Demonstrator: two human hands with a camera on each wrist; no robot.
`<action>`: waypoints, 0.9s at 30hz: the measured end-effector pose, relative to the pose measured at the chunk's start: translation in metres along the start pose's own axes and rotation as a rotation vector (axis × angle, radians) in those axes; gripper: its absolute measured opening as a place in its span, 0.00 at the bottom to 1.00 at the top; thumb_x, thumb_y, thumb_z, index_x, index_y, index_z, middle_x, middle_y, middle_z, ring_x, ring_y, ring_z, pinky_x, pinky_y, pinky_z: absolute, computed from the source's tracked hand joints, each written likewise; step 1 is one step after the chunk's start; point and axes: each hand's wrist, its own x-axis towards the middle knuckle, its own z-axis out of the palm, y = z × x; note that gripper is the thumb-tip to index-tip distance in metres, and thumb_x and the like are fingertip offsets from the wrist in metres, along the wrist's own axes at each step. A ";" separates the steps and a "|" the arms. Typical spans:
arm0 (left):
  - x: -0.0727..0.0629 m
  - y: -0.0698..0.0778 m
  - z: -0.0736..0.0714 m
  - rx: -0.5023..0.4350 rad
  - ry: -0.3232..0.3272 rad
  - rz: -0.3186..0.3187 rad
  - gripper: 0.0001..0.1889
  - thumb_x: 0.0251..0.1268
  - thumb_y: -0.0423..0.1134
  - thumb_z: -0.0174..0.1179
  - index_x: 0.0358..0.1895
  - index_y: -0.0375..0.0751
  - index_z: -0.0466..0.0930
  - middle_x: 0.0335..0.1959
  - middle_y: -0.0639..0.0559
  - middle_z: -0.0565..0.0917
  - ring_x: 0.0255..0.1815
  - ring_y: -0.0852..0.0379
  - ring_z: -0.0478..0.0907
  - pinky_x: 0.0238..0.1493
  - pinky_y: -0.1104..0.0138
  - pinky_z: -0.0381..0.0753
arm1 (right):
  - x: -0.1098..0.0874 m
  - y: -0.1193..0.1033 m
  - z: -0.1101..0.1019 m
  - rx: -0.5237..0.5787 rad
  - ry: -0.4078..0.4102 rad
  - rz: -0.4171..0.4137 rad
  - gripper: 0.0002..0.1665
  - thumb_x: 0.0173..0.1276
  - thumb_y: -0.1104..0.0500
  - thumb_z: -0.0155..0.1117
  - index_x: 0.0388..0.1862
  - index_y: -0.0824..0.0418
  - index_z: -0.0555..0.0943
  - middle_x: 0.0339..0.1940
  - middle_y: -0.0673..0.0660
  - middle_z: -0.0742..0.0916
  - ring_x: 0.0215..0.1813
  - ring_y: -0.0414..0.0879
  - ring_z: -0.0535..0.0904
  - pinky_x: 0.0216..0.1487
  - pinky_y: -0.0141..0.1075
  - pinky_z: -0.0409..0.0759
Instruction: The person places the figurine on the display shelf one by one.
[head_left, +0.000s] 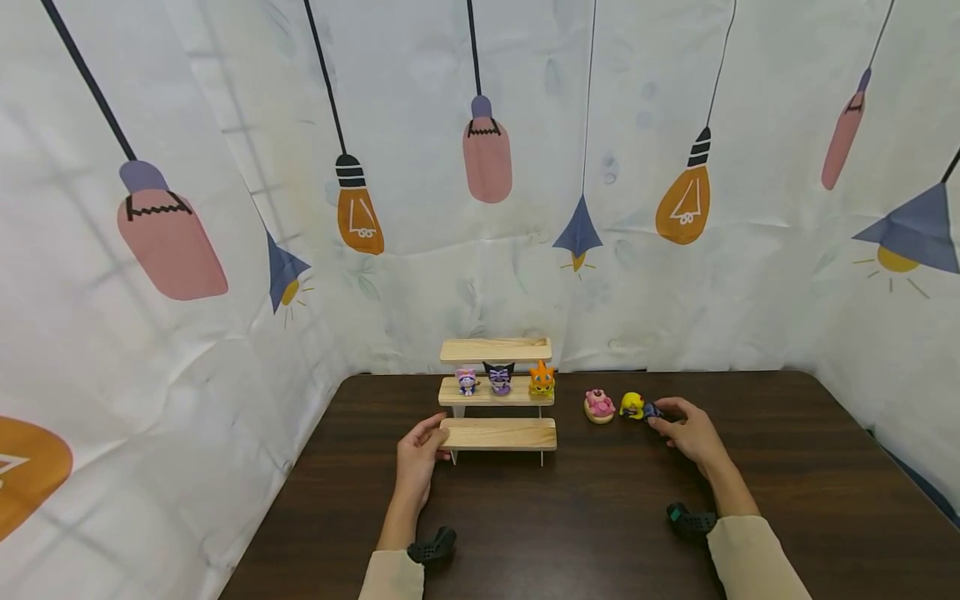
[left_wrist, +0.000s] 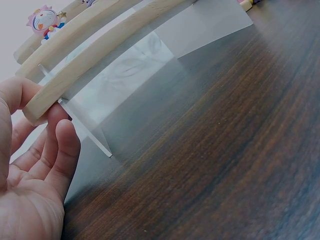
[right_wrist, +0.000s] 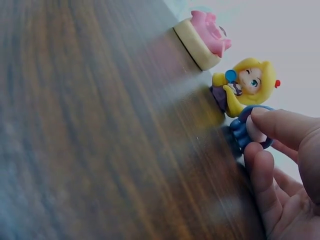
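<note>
A three-step display stand with wooden shelves (head_left: 504, 434) and clear supports stands on the table. My left hand (head_left: 418, 458) pinches the left end of its lowest shelf, thumb on top and fingers beneath. On the middle shelf sit a pink-and-blue cat figurine (head_left: 467, 382), a purple-and-black figurine (head_left: 500, 379) and an orange-and-yellow figurine (head_left: 542, 380). To the right, my right hand (head_left: 692, 429) pinches a small dark blue figurine (right_wrist: 241, 131) at the table surface. Beside it are a yellow-haired figurine (right_wrist: 252, 82) and a pink figurine on a cream base (right_wrist: 207, 32).
The dark brown wooden table (head_left: 600, 517) reaches back to a white curtain (head_left: 420, 308) printed with hanging lamps, which also lines both sides. Dark wrist cameras (head_left: 433, 546) are worn on both wrists. The top shelf (head_left: 495, 350) of the stand is nearest the curtain.
</note>
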 end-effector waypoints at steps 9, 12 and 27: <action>-0.001 0.001 0.000 0.013 0.007 -0.010 0.19 0.71 0.32 0.62 0.62 0.31 0.80 0.43 0.50 0.88 0.32 0.59 0.81 0.30 0.70 0.84 | -0.001 -0.002 0.000 -0.002 0.006 0.012 0.29 0.71 0.52 0.70 0.64 0.65 0.76 0.49 0.63 0.84 0.36 0.45 0.82 0.35 0.34 0.85; 0.000 0.001 0.000 0.017 0.004 -0.006 0.19 0.71 0.33 0.62 0.62 0.31 0.80 0.43 0.50 0.88 0.32 0.59 0.81 0.30 0.70 0.84 | -0.001 -0.002 0.000 -0.007 0.010 0.009 0.27 0.71 0.52 0.70 0.62 0.66 0.76 0.47 0.62 0.84 0.36 0.44 0.82 0.35 0.34 0.85; -0.001 0.003 0.000 -0.006 0.000 -0.022 0.18 0.70 0.31 0.62 0.61 0.34 0.82 0.40 0.52 0.87 0.32 0.58 0.81 0.30 0.69 0.84 | -0.007 -0.001 0.002 0.080 0.030 -0.023 0.34 0.72 0.52 0.69 0.69 0.66 0.69 0.66 0.72 0.77 0.39 0.40 0.85 0.37 0.34 0.85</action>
